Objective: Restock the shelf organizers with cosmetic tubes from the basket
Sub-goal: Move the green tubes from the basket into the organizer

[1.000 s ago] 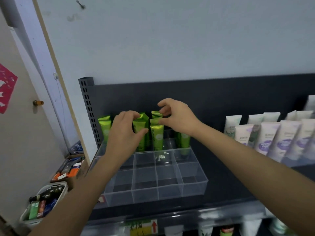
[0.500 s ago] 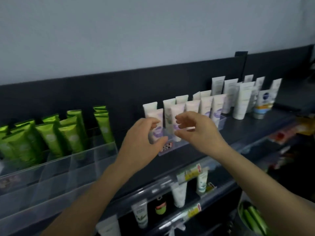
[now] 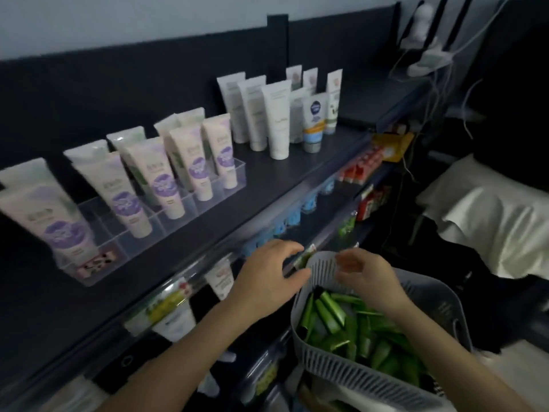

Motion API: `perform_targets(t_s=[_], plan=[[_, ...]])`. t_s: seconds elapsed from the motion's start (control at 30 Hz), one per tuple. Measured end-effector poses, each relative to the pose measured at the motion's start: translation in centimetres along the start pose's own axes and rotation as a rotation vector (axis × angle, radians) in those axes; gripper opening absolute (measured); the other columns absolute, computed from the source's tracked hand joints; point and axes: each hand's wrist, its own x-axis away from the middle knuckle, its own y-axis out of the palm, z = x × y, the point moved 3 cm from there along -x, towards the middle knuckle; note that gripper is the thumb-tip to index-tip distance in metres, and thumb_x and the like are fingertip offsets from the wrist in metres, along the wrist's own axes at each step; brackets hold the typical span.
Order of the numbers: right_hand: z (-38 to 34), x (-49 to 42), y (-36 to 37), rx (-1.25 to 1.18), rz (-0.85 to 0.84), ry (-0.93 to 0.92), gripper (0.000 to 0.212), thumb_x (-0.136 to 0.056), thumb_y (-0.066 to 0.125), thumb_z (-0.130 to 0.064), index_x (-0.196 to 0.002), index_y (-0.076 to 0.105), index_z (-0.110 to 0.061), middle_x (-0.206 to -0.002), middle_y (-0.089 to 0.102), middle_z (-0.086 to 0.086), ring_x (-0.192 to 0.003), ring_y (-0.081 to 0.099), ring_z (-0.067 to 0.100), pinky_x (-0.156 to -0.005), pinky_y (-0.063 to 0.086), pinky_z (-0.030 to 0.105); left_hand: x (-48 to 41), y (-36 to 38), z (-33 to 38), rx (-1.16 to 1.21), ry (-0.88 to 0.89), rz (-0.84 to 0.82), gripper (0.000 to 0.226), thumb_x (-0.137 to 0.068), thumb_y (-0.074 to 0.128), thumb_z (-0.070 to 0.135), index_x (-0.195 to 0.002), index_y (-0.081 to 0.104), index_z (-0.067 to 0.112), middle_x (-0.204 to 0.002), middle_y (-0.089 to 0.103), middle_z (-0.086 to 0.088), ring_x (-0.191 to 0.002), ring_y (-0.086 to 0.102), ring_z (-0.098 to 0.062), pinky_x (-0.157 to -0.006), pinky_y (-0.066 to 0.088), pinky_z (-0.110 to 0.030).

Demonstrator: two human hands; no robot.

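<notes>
Both hands have dropped since 0.5 s ago, from shelf height in front of the lavender tubes (image 3: 162,185) down to the basket (image 3: 361,379); the view has swung right and down.

9 o'clock: clear organizer (image 3: 234,176) on the dark shelf (image 3: 300,171), lavender tubes upright in its compartments.
12 o'clock: white tubes (image 3: 276,120) standing loose on the shelf, right of the organizer.
6 o'clock: left hand (image 3: 267,278) at the basket's near-left rim. Fingers are curled and the thumb is at the rim. Blur prevents telling whether it grips the rim or a tube.
Just right of it: right hand (image 3: 367,278) over the basket's far rim, fingers loosely bent, with nothing visible between them.
5 o'clock: grey perforated basket below shelf level, green tubes (image 3: 332,313) lying piled inside it, under the right wrist.
3 o'clock: white bedding (image 3: 490,221).
</notes>
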Motion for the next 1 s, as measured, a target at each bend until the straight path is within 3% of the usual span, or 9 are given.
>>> perform_targets(t_s=[0.1,0.23,0.33,0.4,0.5,0.63,0.7,0.77,1.0], plan=[[7.6,-0.2,-0.2,0.117,-0.043,0.172,0.023,-0.075,0.074,-0.013,-0.094,0.068,-0.001,-0.091,0.072,0.010,-0.089,0.066,0.025,-0.081,0.049,0.034,-1.7,5.8,-1.0,-0.012,-0.087,-0.196,0.043,-0.086,0.062,0.039,-0.125,0.057,0.021,-0.119,0.058,0.004,-0.111,0.055,-0.010,-0.094,0.046,-0.028],[16.1,-0.1,-0.2,0.151,-0.140,0.364,0.025,-0.077,0.073,-0.016,-0.093,0.067,0.002,-0.090,0.069,0.015,-0.089,0.065,0.028,-0.078,0.050,0.035,-3.0,12.0,-2.7,-0.031,-0.174,-0.345,0.041,-0.087,0.062,0.034,-0.125,0.057,0.019,-0.122,0.059,0.002,-0.111,0.055,-0.010,-0.093,0.046,-0.024],[20.4,0.1,-0.3,0.168,-0.196,0.435,0.018,-0.079,0.072,-0.016,-0.093,0.070,-0.004,-0.087,0.069,0.010,-0.084,0.064,0.022,-0.074,0.050,0.034,-3.8,16.3,-4.0,-0.029,-0.237,-0.447,0.041,-0.088,0.061,0.033,-0.126,0.055,0.018,-0.121,0.058,0.002,-0.108,0.055,-0.011,-0.090,0.047,-0.024],[22.6,0.0,-0.2,0.238,-0.253,0.451,0.014,-0.079,0.069,-0.017,-0.092,0.071,-0.010,-0.080,0.066,0.005,-0.078,0.061,0.017,-0.063,0.042,0.028,-4.1,18.8,-4.9,-0.042,-0.283,-0.518,0.039,-0.088,0.060,0.033,-0.123,0.057,0.017,-0.116,0.060,0.000,-0.104,0.057,-0.013,-0.086,0.048,-0.026],[26.0,-0.3,0.4,0.341,-0.308,0.464,0.020,-0.081,0.063,-0.020,-0.100,0.070,-0.015,-0.093,0.070,0.005,-0.091,0.065,0.024,-0.065,0.042,0.026,-4.6,22.1,-6.2,-0.092,-0.328,-0.604,0.028,-0.088,0.060,0.029,-0.108,0.060,0.010,-0.099,0.063,-0.006,-0.090,0.059,-0.017,-0.077,0.049,-0.034],[30.2,-1.1,1.4,0.434,-0.328,0.487,0.026,-0.086,0.053,-0.019,-0.108,0.066,-0.016,-0.104,0.070,0.010,-0.098,0.065,0.029,-0.079,0.050,0.032,-4.6,26.5,-8.4,-0.129,-0.395,-0.701,0.020,-0.089,0.059,0.024,-0.074,0.049,0.016,-0.070,0.048,0.006,-0.068,0.051,-0.009,-0.054,0.035,-0.025],[31.5,-1.8,2.1,0.491,-0.364,0.498,0.024,-0.088,0.050,-0.018,-0.105,0.066,-0.012,-0.104,0.070,0.012,-0.099,0.065,0.030,-0.081,0.050,0.033,-4.2,28.7,-9.5,-0.148,-0.412,-0.778,0.013,-0.089,0.059,0.024,-0.090,0.060,0.011,-0.085,0.059,0.001,-0.087,0.060,-0.019,-0.066,0.044,-0.028],[32.1,-2.5,2.6,0.554,-0.415,0.501,0.023,-0.089,0.047,-0.013,-0.100,0.066,-0.008,-0.104,0.069,0.013,-0.101,0.065,0.030,-0.083,0.051,0.034,-3.6,30.7,-10.6,-0.177,-0.453,-0.834,0.026,-0.089,0.058,0.026,-0.110,0.062,0.009,-0.106,0.064,-0.007,-0.100,0.060,-0.024,-0.081,0.050,-0.033],[35.2,-2.1,4.6,0.643,-0.531,0.556,0.029,-0.085,0.047,-0.007,-0.106,0.067,-0.010,-0.110,0.066,0.016,-0.106,0.061,0.032,-0.086,0.053,0.037,-3.7,35.4,-11.9,-0.199,-0.394,-0.867,0.024,-0.092,0.053,0.025,-0.109,0.062,0.009,-0.110,0.061,-0.007,-0.098,0.059,-0.025,-0.077,0.046,-0.029]])
